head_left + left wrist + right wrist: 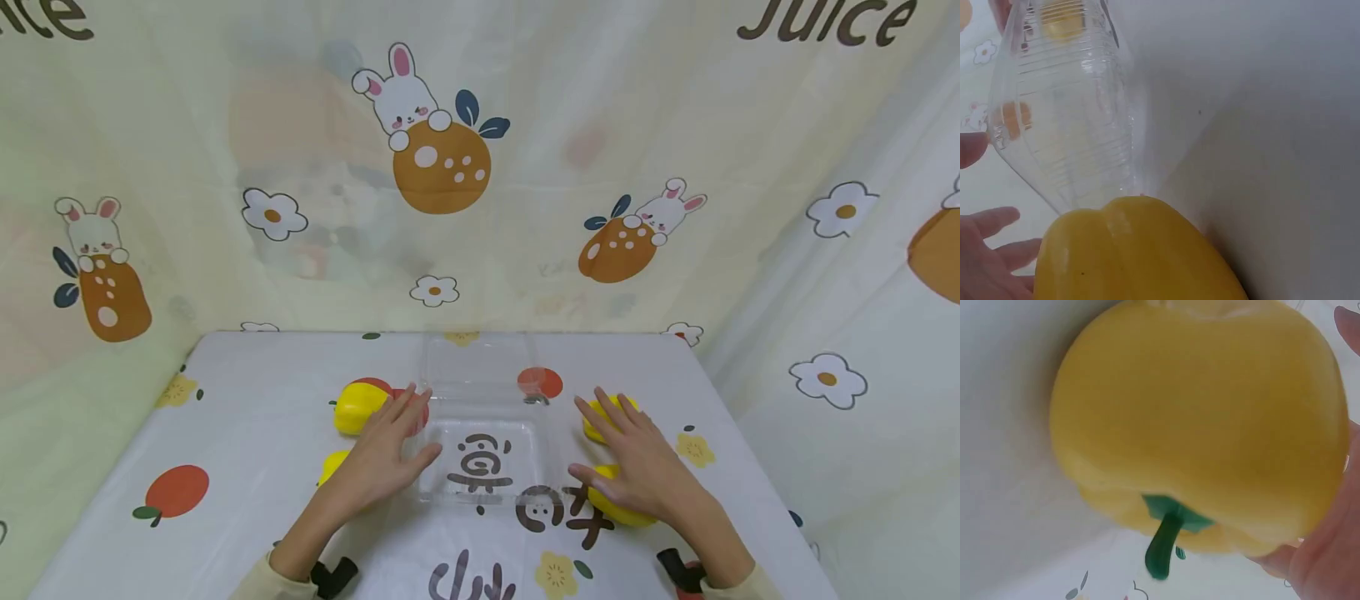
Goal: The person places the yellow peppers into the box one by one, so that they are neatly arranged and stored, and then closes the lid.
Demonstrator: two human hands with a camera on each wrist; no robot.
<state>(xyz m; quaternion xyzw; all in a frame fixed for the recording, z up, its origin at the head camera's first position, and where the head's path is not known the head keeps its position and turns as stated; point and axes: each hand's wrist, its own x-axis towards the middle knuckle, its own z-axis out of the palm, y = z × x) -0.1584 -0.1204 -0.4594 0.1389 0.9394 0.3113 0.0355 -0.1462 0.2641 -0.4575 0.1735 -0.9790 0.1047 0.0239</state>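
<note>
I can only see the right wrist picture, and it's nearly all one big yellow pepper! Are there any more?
Observer: Yes! The head view shows four yellow peppers altogether.
Operator: Cool! What's between the left hand and the right hand?
Observer: A clear plastic container, with its lid open.
Operator: Is any pepper inside it?
Observer: No, they're all outside it, two on each side.

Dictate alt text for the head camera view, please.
A person's left hand and right hand, fingers extended, flank an open clear plastic container on a patterned tablecloth. Two yellow bell peppers lie near each hand. A rabbit-print curtain hangs behind.
</note>
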